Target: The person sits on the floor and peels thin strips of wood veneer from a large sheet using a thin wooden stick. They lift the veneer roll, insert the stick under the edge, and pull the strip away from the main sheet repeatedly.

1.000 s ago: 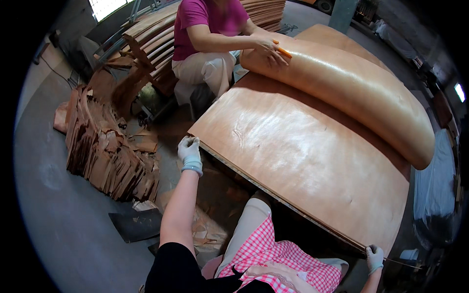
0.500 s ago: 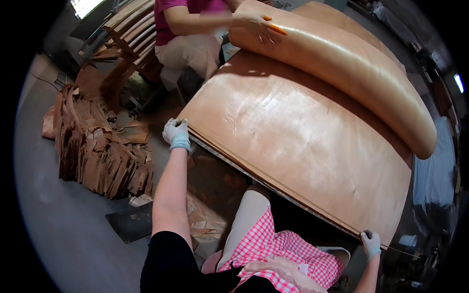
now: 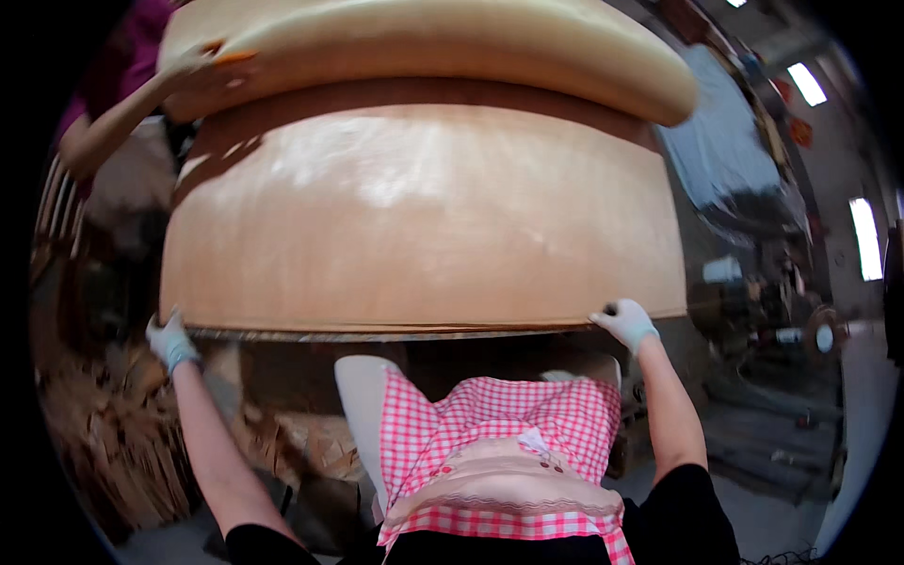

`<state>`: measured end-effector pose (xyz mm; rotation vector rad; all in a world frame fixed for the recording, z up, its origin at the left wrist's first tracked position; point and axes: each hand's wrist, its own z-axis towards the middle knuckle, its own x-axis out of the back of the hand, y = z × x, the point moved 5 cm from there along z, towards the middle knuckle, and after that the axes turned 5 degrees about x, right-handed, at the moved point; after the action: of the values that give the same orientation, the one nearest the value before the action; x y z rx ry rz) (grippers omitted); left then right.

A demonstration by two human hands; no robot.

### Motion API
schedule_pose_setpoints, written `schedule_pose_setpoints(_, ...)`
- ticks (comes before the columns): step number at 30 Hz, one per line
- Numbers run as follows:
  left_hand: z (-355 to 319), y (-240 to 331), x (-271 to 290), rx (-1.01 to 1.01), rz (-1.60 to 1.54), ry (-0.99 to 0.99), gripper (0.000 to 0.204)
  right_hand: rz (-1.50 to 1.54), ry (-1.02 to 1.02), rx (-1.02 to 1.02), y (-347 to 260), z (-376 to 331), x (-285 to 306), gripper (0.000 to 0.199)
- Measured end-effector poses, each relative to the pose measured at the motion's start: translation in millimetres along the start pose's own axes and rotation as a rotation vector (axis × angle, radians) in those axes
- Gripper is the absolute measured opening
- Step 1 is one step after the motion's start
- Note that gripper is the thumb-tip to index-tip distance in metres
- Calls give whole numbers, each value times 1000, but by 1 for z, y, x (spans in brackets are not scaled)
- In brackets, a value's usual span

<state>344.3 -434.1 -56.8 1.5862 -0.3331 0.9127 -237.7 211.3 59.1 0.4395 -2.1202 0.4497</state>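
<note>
A broad, thin sheet of light brown wood veneer (image 3: pixel 424 226) lies in front of me on a stack of sheets, whose layered near edge (image 3: pixel 395 333) shows. My left hand (image 3: pixel 171 343), in a pale glove, is closed at the near left corner of the veneer, its thumb and fingers against the edge. Farther right along the same edge, my right hand (image 3: pixel 625 323), also gloved, pinches the veneer near its right corner. Across the far side lies a large rolled-back curl of veneer (image 3: pixel 443 42). Another person's hand (image 3: pixel 202 77) rests on its left end, with something orange at the fingers.
Torn brown veneer scraps (image 3: pixel 122 433) are heaped at the lower left. A checked pink apron (image 3: pixel 499 405) covers my lap, close to the stack. Beyond the right edge are a white container (image 3: pixel 722 269), translucent plastic sheeting (image 3: pixel 720 132) and dark machinery.
My view has turned to the right, so the stack now lies squarely ahead. Both hands stay at the near edge; the right hand sits slightly inward from the corner. The far curl remains rolled back.
</note>
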Motion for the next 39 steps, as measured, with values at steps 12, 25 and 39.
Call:
schedule_pose_setpoints(12,-66,93,25,-201,485,436,76,75,-67,-68,24,19,-30,53)
schedule_pose_setpoints(25,-616,243,-109,-1144,362,-838,104,197,-46,30,23,14,-28,43)
schedule_pose_setpoints(39,-602,240,-112,-1128,465,-805,103,162,177,-189,371,9,52,29)
